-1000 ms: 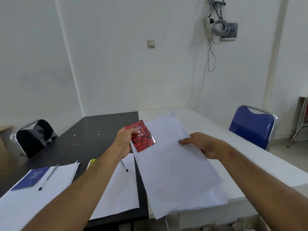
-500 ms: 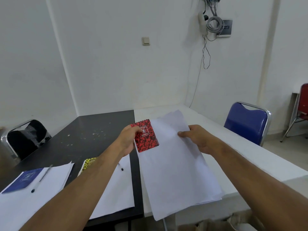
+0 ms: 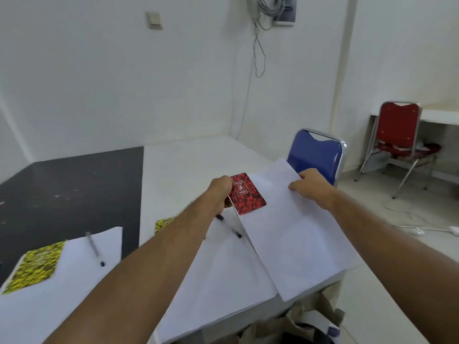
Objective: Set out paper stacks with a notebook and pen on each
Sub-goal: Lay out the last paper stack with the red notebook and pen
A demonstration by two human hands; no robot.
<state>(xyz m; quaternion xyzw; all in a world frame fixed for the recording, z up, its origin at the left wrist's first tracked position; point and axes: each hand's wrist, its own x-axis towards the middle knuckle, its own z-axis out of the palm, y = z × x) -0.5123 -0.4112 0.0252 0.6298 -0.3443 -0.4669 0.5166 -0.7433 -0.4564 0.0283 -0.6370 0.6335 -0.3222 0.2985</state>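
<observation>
My left hand [image 3: 221, 192] grips a red speckled notebook [image 3: 247, 194] at its left edge. A dark pen [image 3: 229, 225] shows just below that hand; I cannot tell whether it is held or lying on paper. My right hand [image 3: 310, 187] pinches the far edge of a loose white paper stack [image 3: 295, 242], which hangs over the white table's [image 3: 186, 165] right end. Under it lies another paper stack [image 3: 223, 276] with a yellow notebook [image 3: 164, 223], partly hidden by my left arm. Further left, a third stack [image 3: 64, 289] carries a yellow notebook [image 3: 34, 266] and a pen [image 3: 94, 248].
A black table [image 3: 69, 189] joins the white one on the left. A blue chair [image 3: 315, 155] stands close behind the held paper, a red chair [image 3: 397, 127] further right. A brown bag [image 3: 298, 324] sits below the table edge. Cables and a power strip [image 3: 454, 229] lie on the floor.
The view has swung right. Both hands have carried the red notebook and the paper stack rightward, toward the blue chair. The stack with the blue notebook has left the view.
</observation>
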